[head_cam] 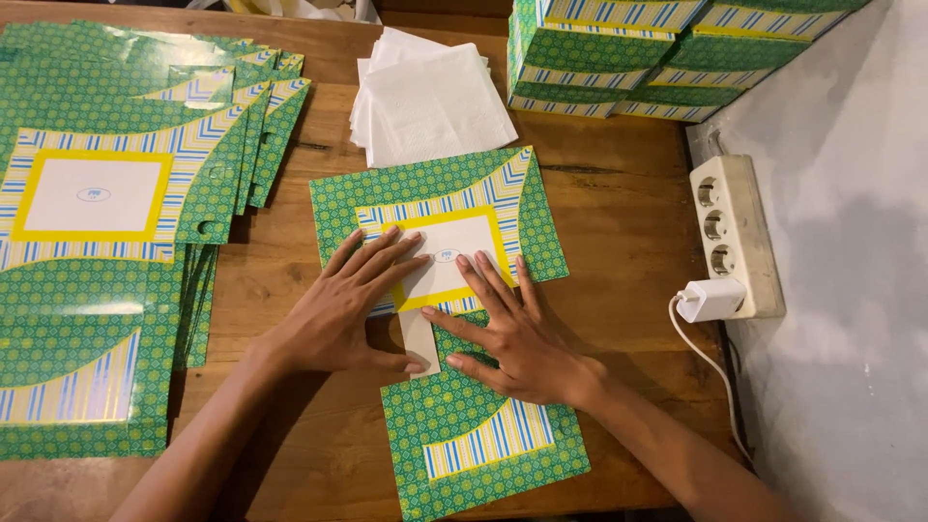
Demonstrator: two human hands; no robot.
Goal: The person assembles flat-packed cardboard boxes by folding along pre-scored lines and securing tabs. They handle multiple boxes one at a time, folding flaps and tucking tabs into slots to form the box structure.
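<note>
The flat green patterned box blank (440, 242) lay printed side up in the middle of the wooden table (619, 222), its long panel running toward the person and its near end (483, 445) reaching the table's front edge. The left hand (353, 309) pressed flat on the blank's left part, fingers spread and gripping nothing; the right hand (512, 333) lay flat beside it, fingers spread too, and a white flap (419, 338) showed between the thumbs. Pressed unevenly, the card would likely have creased off its fold line or skated on the smooth wood, and the overhanging near end could have buckled against the person's body. A stack of white tissue sheets (425, 101) sat just behind the blank, touching or nearly touching its far edge, so a forward shove might have scattered them. A fanned pile of identical flat blanks (106, 222) crowded the left side, near the left forearm, easy to knock. Folded green boxes (628, 53) stood stacked at the far right. A white power strip (739, 232) with a plugged-in charger (710, 300) and its cable (701, 358) sat by the wall, clear of the hands.
</note>
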